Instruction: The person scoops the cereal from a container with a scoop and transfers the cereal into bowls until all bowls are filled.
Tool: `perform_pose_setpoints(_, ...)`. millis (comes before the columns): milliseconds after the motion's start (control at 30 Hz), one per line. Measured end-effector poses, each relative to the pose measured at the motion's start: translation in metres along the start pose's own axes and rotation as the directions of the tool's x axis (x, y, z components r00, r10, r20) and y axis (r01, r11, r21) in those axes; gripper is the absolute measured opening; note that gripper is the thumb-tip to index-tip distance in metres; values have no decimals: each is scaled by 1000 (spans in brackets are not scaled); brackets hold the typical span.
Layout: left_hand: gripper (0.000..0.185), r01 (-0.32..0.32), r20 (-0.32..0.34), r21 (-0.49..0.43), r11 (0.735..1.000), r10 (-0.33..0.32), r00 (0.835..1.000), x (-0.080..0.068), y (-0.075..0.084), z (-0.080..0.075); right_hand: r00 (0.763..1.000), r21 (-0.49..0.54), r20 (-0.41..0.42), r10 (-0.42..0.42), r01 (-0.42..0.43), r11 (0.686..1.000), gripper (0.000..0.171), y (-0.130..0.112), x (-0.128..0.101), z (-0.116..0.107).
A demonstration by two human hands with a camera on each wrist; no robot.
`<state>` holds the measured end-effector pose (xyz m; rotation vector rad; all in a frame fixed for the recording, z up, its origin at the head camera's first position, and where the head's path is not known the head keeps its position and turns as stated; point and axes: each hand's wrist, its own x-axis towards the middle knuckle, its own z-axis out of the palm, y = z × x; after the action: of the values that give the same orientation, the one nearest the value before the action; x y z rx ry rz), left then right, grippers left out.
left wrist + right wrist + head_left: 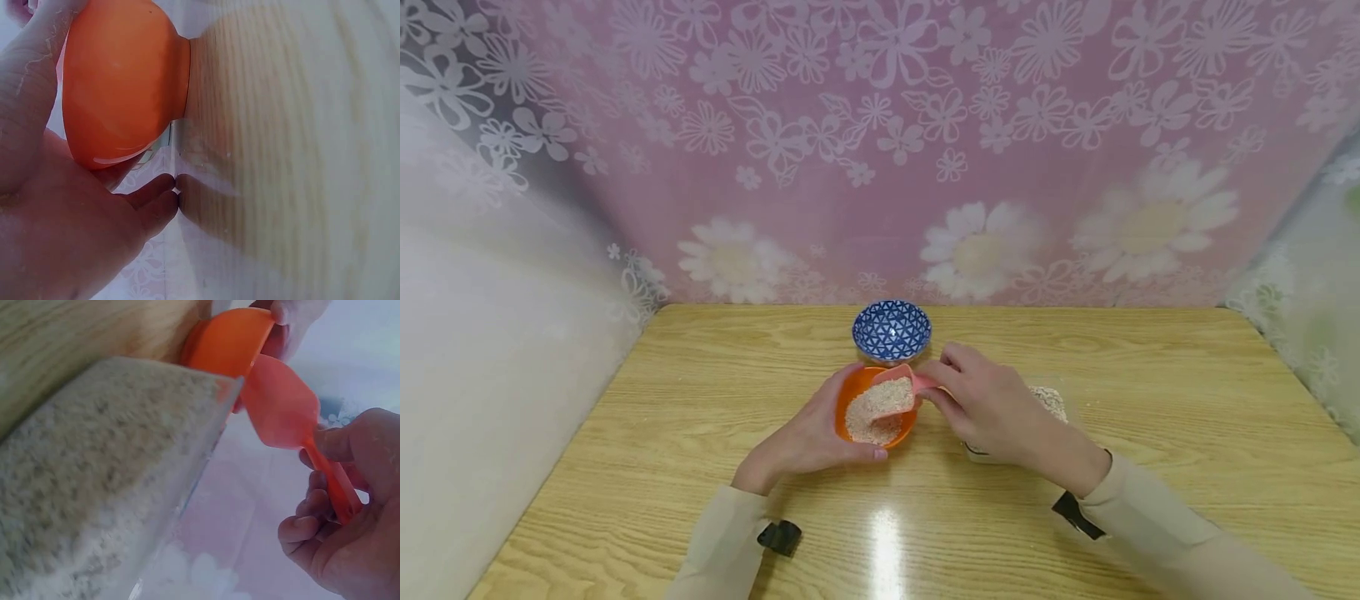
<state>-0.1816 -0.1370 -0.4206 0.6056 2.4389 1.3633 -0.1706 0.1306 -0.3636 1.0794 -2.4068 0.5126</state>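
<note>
The right hand (992,408) pinches a pink scoop (284,412) by its handle, and the left hand (812,429) curls round the orange bowl (119,81). The container (981,456) of flakes stands partly hidden beneath the right wrist. The scoop, loaded with flakes (880,402), reaches over the orange bowl; just beyond stands a blue-and-white bowl (892,332). Tipping too quickly could spill flakes over the rim. Altogether: two hands, one scoop, two bowls, one container.
</note>
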Motion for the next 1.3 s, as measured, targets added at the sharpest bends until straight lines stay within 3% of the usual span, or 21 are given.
perform_pose_setpoints(233, 119, 49, 3, 23, 999, -49, 999, 0, 0, 0, 996, -62, 75, 48, -43, 997, 15, -2, 2, -8)
perform_pose_setpoints(333, 119, 42, 8, 25, 999, -43, 999, 1, -1, 0, 992, -75, 111, 66, -58, 996, 15, -3, 4, -7)
perform_pose_setpoints(600, 116, 10, 19, -2, 1000, -10, 1000, 3, -1, 0, 990, 20, 122, 67, -70, 997, 20, -9, 8, 5)
perform_pose_setpoints(800, 118, 33, 11, 2, 999, -33, 999, 2, -1, 0, 986, -13, 148, 76, -75, 997, 24, -9, 9, 2)
perform_pose_setpoints(1100, 118, 50, 14, 6, 999, -50, 999, 1, -2, 0, 986, -61, 169, -2, 13, 998, 15, -4, 9, -6)
perform_pose_setpoints(1300, 115, 33, 15, -6, 999, -33, 999, 2, -1, 0, 985, -82, 155, -80, 94, 992, 20, -1, 14, -8)
